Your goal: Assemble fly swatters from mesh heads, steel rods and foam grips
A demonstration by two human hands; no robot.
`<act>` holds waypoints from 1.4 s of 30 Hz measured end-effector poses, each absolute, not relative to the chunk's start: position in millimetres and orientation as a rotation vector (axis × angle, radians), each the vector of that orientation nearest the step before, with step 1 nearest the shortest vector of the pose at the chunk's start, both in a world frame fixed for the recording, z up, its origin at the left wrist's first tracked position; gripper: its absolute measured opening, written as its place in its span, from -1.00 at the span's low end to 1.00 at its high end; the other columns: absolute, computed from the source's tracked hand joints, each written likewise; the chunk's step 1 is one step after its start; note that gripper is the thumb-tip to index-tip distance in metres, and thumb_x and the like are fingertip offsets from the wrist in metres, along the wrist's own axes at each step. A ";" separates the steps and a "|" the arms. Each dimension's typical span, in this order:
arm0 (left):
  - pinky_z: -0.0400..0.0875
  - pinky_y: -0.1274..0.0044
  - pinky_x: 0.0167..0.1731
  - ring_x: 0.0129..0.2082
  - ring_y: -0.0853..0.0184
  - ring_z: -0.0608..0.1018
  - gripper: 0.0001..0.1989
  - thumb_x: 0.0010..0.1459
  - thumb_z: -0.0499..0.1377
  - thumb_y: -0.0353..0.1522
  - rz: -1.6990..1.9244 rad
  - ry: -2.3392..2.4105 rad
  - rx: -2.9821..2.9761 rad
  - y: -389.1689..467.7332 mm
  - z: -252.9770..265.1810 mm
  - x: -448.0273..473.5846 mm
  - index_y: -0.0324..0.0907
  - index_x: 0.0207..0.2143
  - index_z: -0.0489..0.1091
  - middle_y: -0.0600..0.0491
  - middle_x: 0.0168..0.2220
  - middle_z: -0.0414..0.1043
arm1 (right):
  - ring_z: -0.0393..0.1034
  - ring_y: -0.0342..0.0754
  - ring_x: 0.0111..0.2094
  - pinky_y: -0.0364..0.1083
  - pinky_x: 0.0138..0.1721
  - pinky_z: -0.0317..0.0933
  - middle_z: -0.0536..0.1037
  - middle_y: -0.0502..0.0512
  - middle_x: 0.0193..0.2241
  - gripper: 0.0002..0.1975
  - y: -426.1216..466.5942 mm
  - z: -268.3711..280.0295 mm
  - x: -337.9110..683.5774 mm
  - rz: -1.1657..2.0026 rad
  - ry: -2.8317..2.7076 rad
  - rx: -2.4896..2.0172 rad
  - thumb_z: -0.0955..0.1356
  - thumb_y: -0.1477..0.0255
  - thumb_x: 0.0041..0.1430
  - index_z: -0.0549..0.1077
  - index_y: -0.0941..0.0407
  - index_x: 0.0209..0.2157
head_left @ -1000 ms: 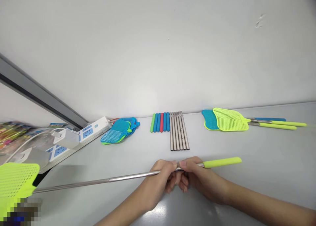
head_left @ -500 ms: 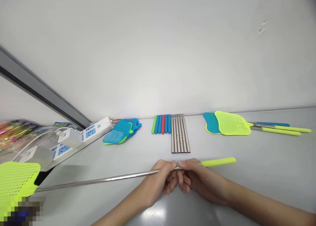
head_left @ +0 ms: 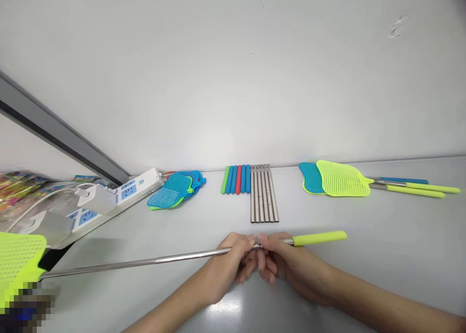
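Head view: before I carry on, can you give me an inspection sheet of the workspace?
Surface: grey table, glare at the near side.
Work items: swatter, extended; tubes, handles, loose heads and overlapping swatters lie toward the back.
Clutter: packets, far left.
Grip: left hand and right hand both closed on the swatter.
Cables: white cable by the power strip.
Surroundings: white wall behind, grey beam at left.

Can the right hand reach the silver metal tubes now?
Likely not without letting go: the silver tubes lie just ahead, but the right hand holds the yellow-green fly swatter's metal shaft.
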State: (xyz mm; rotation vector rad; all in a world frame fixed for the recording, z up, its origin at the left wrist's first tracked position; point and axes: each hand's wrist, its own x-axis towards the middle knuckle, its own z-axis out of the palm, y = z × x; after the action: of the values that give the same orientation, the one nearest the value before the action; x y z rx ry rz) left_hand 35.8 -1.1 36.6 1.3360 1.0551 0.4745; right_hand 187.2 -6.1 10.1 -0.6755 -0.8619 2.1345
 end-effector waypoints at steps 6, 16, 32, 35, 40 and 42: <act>0.22 0.56 -0.42 -0.58 0.40 0.29 -0.46 0.20 -0.24 -0.19 0.414 1.068 1.369 -1.3 44.8 37.2 -0.25 -0.62 0.34 0.13 -0.71 0.18 | 0.11 -0.19 -0.63 -0.16 -0.45 0.02 0.27 -0.01 -0.74 -0.58 -6.1 9.3 185.4 2.133 -0.862 -0.699 0.21 0.29 0.11 0.27 0.19 -0.74; 0.21 0.56 -0.46 -0.63 0.41 0.25 -0.46 0.18 -0.22 -0.18 0.413 1.015 1.330 1.7 44.4 37.8 -0.26 -0.61 0.36 0.13 -0.72 0.16 | 0.11 -0.17 -0.60 -0.14 -0.45 -0.02 0.22 -0.03 -0.75 -0.61 -5.5 10.5 187.1 2.114 -0.860 -0.710 0.18 0.37 0.11 0.25 0.18 -0.74; 0.25 0.54 -0.38 -0.59 0.40 0.30 -0.48 0.18 -0.21 -0.20 0.413 0.943 1.303 4.3 50.1 38.9 -0.23 -0.71 0.26 0.10 -0.70 0.19 | 0.10 -0.16 -0.58 -0.12 -0.39 -0.01 0.24 -0.02 -0.72 -0.66 -4.8 14.3 188.3 2.134 -0.832 -0.710 0.19 0.38 0.08 0.27 0.18 -0.72; 0.25 0.54 -0.40 -0.57 0.38 0.32 -0.49 0.18 -0.20 -0.22 0.462 0.871 1.286 5.5 49.5 39.8 -0.20 -0.76 0.17 0.12 -0.75 0.10 | 0.08 -0.16 -0.57 -0.12 -0.38 -0.02 0.21 -0.03 -0.72 -0.66 -6.1 15.4 189.1 2.147 -0.807 -0.702 0.18 0.39 0.08 0.22 0.17 -0.72; 0.20 0.59 -0.54 -0.72 0.46 0.21 -0.50 0.19 -0.16 -0.24 0.475 0.913 1.249 6.4 53.1 35.9 -0.20 -0.78 0.10 0.17 -0.84 0.00 | -0.01 -0.19 -0.59 -0.14 -0.43 -0.06 0.09 -0.09 -0.72 -0.67 -6.2 23.6 188.5 2.155 -0.781 -0.738 0.19 0.35 0.08 0.14 0.14 -0.71; 0.14 0.61 -0.63 -0.77 0.50 0.16 -0.50 0.19 -0.14 -0.24 0.458 0.923 1.208 7.6 55.9 33.0 -0.20 -0.79 0.07 0.18 -0.85 0.01 | -0.04 -0.19 -0.60 -0.14 -0.45 -0.07 0.07 -0.09 -0.71 -0.65 -5.2 30.4 187.7 2.143 -0.778 -0.787 0.20 0.34 0.07 0.11 0.14 -0.72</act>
State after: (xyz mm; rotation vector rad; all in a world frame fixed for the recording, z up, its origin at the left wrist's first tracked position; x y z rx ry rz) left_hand 33.0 7.6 55.9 1.2081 0.9227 0.4580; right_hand 187.7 -5.2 30.4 -0.7875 -0.7779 2.1434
